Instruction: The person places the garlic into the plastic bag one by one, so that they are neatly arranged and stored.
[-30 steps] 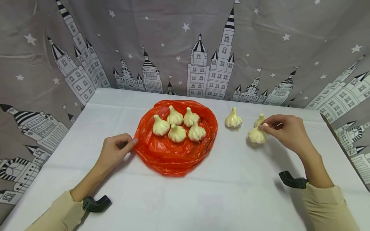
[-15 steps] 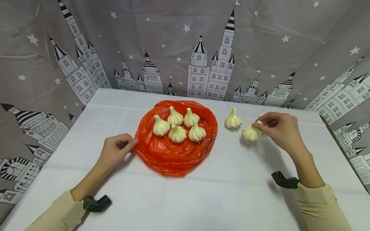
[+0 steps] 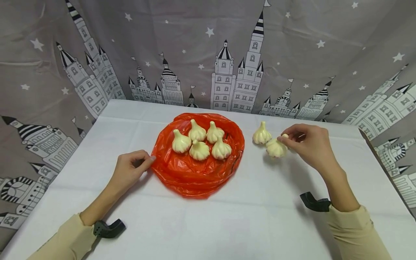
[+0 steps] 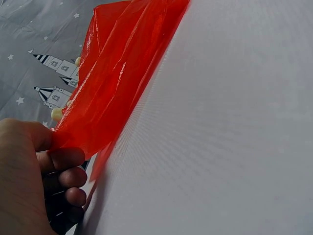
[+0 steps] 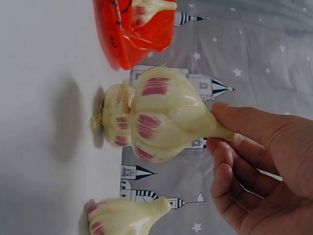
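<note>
A red plastic bag [image 3: 186, 186] lies spread open on the table with several garlic bulbs [image 3: 199, 151] inside. At its left rim my left hand [image 3: 131, 168] pinches the plastic between thumb and forefinger; the left wrist view shows the film [image 4: 105, 83] drawn up from the cloth. My right hand [image 3: 312, 146] holds a garlic bulb [image 3: 275, 148] by its stem, above the table, its purple-streaked base [image 5: 156, 117] turned down. One more bulb [image 3: 261, 134] stands just beyond it. Another bulb [image 5: 124, 218], mostly hidden by the right hand in the head view, shows in the right wrist view.
A white cloth [image 3: 227, 224] covers the table. Behind it hangs a grey curtain [image 3: 191, 47] printed with castles and stars. The table's right edge [image 3: 373, 148] shows beyond the right hand. Black cameras [image 3: 108, 228] sit on both wrists.
My right hand has moved left with the garlic bulb, closer to the bulb beside the bag. The bulb behind has become mostly covered by the hand. My left hand stays at the bag's rim.
</note>
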Motion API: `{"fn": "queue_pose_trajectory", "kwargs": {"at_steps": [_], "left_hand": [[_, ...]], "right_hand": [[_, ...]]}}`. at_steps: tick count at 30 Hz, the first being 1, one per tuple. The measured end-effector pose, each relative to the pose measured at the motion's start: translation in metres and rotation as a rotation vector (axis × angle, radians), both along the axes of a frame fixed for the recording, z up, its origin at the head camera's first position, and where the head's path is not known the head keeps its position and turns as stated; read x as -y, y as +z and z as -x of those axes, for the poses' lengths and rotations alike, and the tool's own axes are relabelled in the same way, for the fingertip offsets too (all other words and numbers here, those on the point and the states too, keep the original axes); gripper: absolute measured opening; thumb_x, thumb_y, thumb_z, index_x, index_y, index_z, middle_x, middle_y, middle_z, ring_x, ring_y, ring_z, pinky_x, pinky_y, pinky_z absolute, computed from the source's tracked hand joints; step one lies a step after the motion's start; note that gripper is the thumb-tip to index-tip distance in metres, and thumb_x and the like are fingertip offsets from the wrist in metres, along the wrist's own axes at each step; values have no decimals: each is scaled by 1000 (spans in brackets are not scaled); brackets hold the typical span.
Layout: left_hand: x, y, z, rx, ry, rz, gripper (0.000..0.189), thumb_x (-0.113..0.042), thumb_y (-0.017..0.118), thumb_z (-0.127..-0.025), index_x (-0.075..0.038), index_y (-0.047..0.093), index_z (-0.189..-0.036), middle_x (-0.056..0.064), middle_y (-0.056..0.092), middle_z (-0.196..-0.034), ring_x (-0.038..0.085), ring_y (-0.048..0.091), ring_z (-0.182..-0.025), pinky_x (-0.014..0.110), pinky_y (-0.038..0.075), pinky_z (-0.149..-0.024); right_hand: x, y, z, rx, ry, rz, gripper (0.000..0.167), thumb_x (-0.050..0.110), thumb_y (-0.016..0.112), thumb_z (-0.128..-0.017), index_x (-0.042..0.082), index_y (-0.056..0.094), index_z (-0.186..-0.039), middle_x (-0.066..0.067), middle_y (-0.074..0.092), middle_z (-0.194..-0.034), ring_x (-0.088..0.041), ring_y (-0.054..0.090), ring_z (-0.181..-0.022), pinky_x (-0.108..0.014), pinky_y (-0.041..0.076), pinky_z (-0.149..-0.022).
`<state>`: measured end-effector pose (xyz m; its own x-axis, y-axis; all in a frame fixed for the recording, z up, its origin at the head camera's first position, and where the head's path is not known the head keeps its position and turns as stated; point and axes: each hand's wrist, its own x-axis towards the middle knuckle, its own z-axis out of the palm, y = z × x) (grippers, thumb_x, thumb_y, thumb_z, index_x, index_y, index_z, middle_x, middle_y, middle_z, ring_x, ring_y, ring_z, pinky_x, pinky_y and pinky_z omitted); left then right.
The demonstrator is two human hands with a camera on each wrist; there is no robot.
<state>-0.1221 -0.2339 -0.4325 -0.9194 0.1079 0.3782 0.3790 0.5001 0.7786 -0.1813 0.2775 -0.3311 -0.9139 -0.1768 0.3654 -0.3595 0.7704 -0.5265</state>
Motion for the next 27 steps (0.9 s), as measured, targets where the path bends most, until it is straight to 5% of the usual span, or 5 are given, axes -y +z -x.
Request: {"fn": "queue_pose_trajectory", "kwargs": {"at_steps": [13, 27], "left_hand": [[1, -2, 2, 2, -15, 2, 27, -1, 72, -97, -15, 68, -75, 3, 63, -71, 9, 54, -67, 20, 45, -63], [1, -1, 1, 14, 3, -8, 25, -1, 73, -96, -16, 69, -76, 4, 64, -73, 10, 54, -69, 20, 44, -64]], "right_hand": [[24, 11, 1, 22, 23, 26, 15, 23, 88, -88, 11, 80, -90, -5, 71, -78, -19, 66, -73, -13, 49, -64], [57, 23, 6, -9, 76, 75, 11, 17, 89, -85, 11, 81, -90, -3, 73, -80, -18, 67, -74, -15, 50, -65]]}}
